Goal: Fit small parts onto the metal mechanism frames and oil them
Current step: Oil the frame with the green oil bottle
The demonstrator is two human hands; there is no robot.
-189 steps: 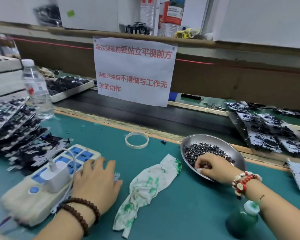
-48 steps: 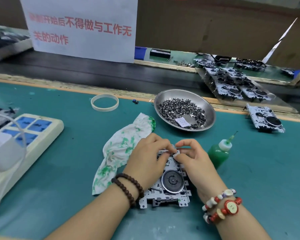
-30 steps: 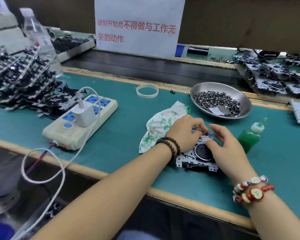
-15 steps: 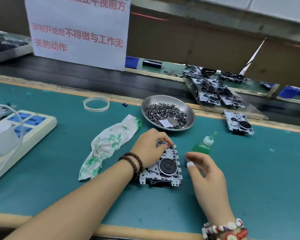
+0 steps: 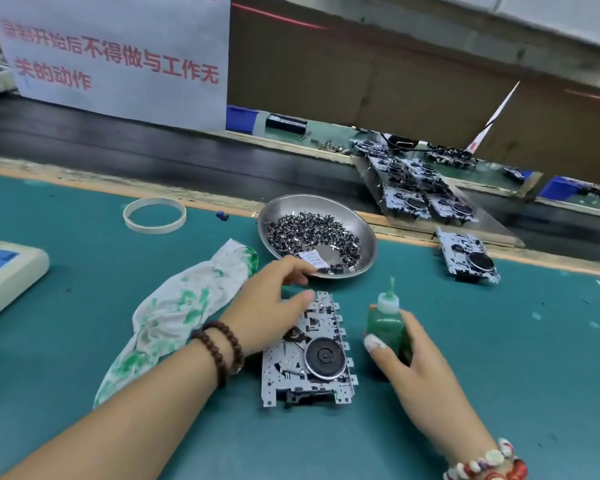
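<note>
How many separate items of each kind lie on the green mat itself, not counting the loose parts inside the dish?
Metal mechanism frames: 2
Green oil bottle: 1
Steel dish: 1
Stained cloth: 1
White ring: 1
Power strip: 1
Total: 7

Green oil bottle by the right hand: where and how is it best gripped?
Grip the green oil bottle round its wide body, coming from its right side as the right hand does. It stands upright with a thin nozzle on top, too slim to hold, and the metal frame under the left hand crowds its left.
</note>
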